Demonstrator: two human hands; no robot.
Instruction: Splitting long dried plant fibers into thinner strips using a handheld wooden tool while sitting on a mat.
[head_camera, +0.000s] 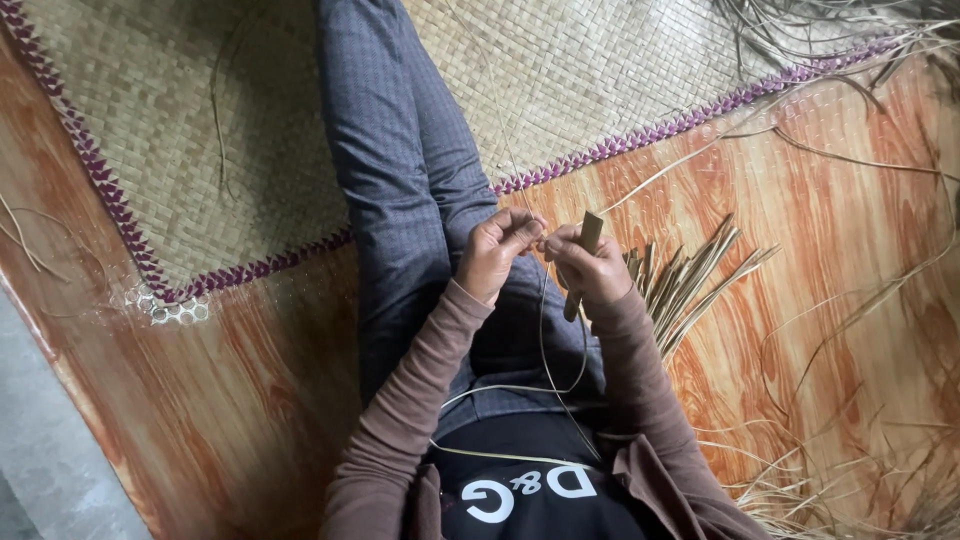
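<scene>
Dried reed strip pinched by left hand | right hand grips flat wooden blade | reed bundle just right | purple-edged woven mat far left

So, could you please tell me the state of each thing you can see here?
Left hand: pinching a thin strand.
Right hand: gripping a flat leaf strip, upright.
Thin strand: looping down over the lap.
Strip bundle: loose, fanned on the floor.
Woven mat: laid flat.

Single head-worn view, steeply downward, close over lap and woven mat.
</scene>
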